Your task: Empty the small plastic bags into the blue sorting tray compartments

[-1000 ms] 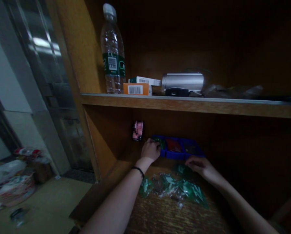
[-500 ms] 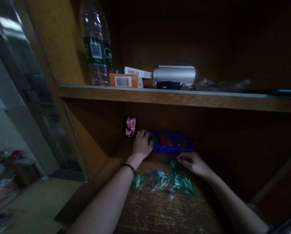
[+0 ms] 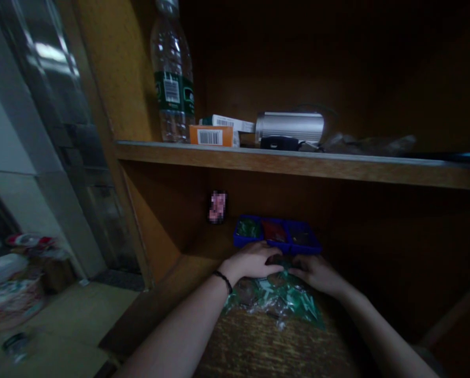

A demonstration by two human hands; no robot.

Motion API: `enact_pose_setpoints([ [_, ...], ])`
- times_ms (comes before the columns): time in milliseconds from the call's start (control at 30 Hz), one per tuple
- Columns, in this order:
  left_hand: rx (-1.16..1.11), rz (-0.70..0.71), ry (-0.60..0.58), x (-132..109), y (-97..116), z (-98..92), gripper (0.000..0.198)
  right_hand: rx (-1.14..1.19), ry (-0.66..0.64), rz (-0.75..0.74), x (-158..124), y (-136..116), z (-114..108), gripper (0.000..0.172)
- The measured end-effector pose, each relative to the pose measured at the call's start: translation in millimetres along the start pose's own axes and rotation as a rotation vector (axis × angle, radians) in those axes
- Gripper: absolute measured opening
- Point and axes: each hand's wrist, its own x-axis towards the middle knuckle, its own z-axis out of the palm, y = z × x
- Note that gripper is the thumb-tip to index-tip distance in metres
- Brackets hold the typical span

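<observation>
My left hand (image 3: pixel 254 260) reaches over the pile from the left, its thumb and fingers apart beside a small green plastic packet (image 3: pixel 285 264). Opposite it, my right hand (image 3: pixel 318 274) has its thumb and fingertips closed on that packet's right side; its fingertips are partly hidden. Below both hands lies a pile of clear and green plastic packets (image 3: pixel 298 300) with pale strips inside. Just behind them stands a blue tray (image 3: pixel 276 247) with three compartments: green packets (image 3: pixel 248 227) at left, red ones (image 3: pixel 273 230) in the middle, dark contents (image 3: pixel 300 235) at right.
A phone (image 3: pixel 218 207) with a lit, blurred screen leans at the back left. On the shelf (image 3: pixel 258 160) above are a plastic bottle (image 3: pixel 174 79), an orange-and-white box (image 3: pixel 211 136) and a silver cylinder (image 3: pixel 290 126). The cabinet's side wall (image 3: pixel 152 226) bounds the left.
My left hand has left the tray's green compartment and come forward and right to the small green packet by my right hand. The view has shifted slightly.
</observation>
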Motion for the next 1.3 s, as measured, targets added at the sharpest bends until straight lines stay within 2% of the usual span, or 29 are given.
enact_pose_setpoints([
  [133,-0.015,0.001,-0.010,-0.2,-0.4,-0.9,0.045,0.025,0.030,-0.012,0.3,-0.8,0.1,0.022],
  [233,-0.035,-0.016,-0.001,-0.8,0.1,0.1,0.049,0.093,0.086,-0.050,0.2,-3.0,-0.5,0.023],
  [433,-0.107,-0.176,0.027,-2.3,0.3,2.1,0.063,0.135,0.186,-0.074,-1.0,-8.0,-4.0,0.030],
  [500,-0.154,-0.182,0.041,-1.0,-0.2,3.2,0.057,0.152,0.204,-0.095,-1.3,-8.9,-4.1,0.032],
  [633,-0.244,-0.138,0.072,3.1,-0.9,6.5,0.027,0.188,0.214,-0.137,-2.0,-9.6,-2.6,0.036],
  [767,-0.423,-0.149,0.153,6.2,-3.2,7.3,0.019,0.168,0.248,-0.051,-4.0,-11.3,-5.7,0.042],
  [833,-0.525,-0.163,0.218,6.5,-8.2,3.5,0.017,0.161,0.259,-0.021,-5.1,-12.5,-8.6,0.044],
  [900,-0.643,-0.189,0.340,5.5,-18.2,-3.7,0.016,0.168,0.260,-0.008,-5.7,-13.1,-10.8,0.044],
  [1033,-0.812,-0.280,0.762,-0.6,-52.7,-19.4,0.018,0.188,0.239,-0.006,-5.2,-12.3,-11.1,0.042],
  [1133,-0.716,-0.421,0.977,-6.4,-80.1,-21.9,0.016,0.190,0.222,-0.007,-4.7,-11.6,-10.5,0.042],
  [1200,-0.610,-0.502,1.016,-8.9,-92.1,-18.4,0.013,0.198,0.219,-0.009,-4.7,-11.7,-10.6,0.041],
  [1300,-0.444,-0.563,0.949,-9.1,-97.7,-10.8,0.010,0.208,0.219,-0.013,-5.1,-12.3,-11.0,0.040],
])
